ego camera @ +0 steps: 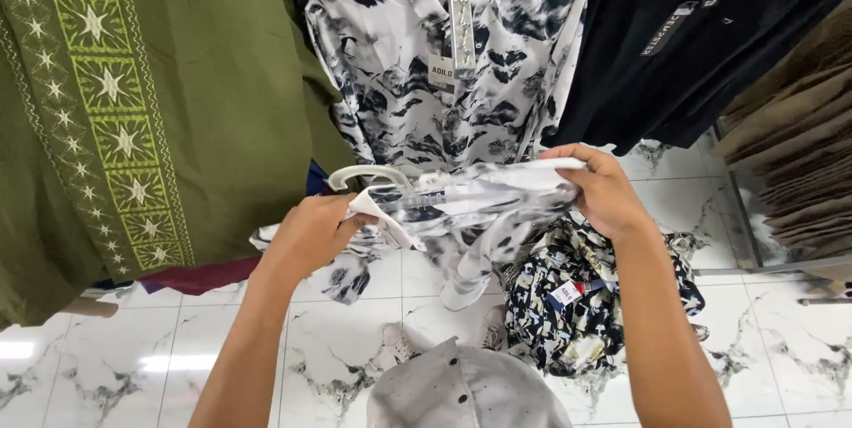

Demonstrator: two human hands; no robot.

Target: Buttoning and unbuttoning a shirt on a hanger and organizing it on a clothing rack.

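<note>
My left hand [312, 231] grips one shoulder of a white shirt with black blotches [461, 215], right by the hook of a clear plastic hanger [368, 176] that sits inside it. The other shoulder is pinched in my right hand [603, 188]. Between the hands the shirt is stretched flat, its lower part drooping toward the floor. Another shirt of the same print [444, 64] hangs on a rack straight ahead.
A green embroidered garment [133, 108] hangs at the left, and black garments [674, 55] hang at the right. A dark patterned shirt with a tag [577, 304] dangles under my right forearm. Brown folded clothes [799, 162] are stacked far right. White marble floor tiles [337, 348] lie below.
</note>
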